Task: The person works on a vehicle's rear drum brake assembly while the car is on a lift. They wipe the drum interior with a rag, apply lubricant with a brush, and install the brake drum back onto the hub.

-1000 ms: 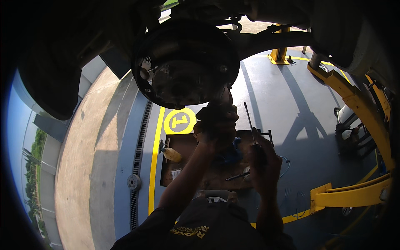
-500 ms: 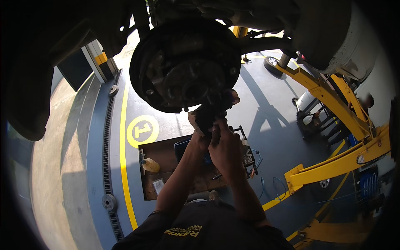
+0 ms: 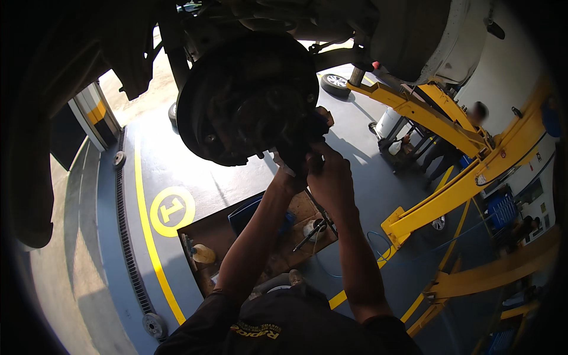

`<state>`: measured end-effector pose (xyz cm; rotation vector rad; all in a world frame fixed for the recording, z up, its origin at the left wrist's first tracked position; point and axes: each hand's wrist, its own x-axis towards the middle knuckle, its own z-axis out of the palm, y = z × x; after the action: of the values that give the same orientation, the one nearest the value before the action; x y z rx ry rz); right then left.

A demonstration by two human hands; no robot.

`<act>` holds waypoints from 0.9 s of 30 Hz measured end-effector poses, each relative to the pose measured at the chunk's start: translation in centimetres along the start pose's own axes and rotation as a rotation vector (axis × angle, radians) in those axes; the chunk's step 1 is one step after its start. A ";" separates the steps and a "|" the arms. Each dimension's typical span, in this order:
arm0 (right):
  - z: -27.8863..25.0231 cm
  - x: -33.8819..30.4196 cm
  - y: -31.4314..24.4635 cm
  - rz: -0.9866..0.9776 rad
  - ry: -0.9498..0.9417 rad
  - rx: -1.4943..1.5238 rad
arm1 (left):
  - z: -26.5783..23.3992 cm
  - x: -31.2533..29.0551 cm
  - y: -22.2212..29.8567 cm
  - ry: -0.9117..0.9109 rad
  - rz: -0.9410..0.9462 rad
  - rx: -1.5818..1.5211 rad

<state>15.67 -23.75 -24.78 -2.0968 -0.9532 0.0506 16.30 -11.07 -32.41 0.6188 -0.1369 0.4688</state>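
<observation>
Above me hangs a round, dark brake backing plate (image 3: 204,121) with the wheel hub (image 3: 269,121) at its middle, mostly in shadow. At its lower right edge both my hands are raised to a black item (image 3: 299,145), too dark to name. My left hand (image 3: 289,178) is closed around it from below, with a pale patch beside the wrist. My right hand (image 3: 330,171) has its fingers bent and pressed against the same black item, close to the left hand. The shadow hides most of the fingertips and where the item meets the hub.
Yellow lift arms (image 3: 438,198) reach in from the right. Below lies a brown tray (image 3: 195,260) with a yellowish bottle (image 3: 204,254) and a blue container (image 3: 239,222). A wheel (image 3: 335,84) lies on the floor beyond; another person (image 3: 441,151) stands at right. A floor drain (image 3: 127,236) runs along the left.
My view has shifted, so the plate and floor sit further left. Both hands stay together at the black item by the hub; a white bucket in the tray shows more.
</observation>
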 end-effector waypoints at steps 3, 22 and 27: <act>2.2 -1.3 -0.3 -0.113 0.021 -0.040 | -5.1 0.7 -0.8 -0.177 0.096 -0.144; 1.3 -8.7 2.9 -0.350 -0.057 0.359 | 2.6 -17.1 10.2 0.394 0.344 -0.098; -4.2 -9.9 6.1 -0.249 0.187 0.312 | 6.4 -18.5 12.1 0.961 1.088 0.592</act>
<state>13.76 -35.29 -28.88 -1.6563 -1.0135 -0.1157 -5.57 -13.24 -25.66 0.7968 0.6454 1.8511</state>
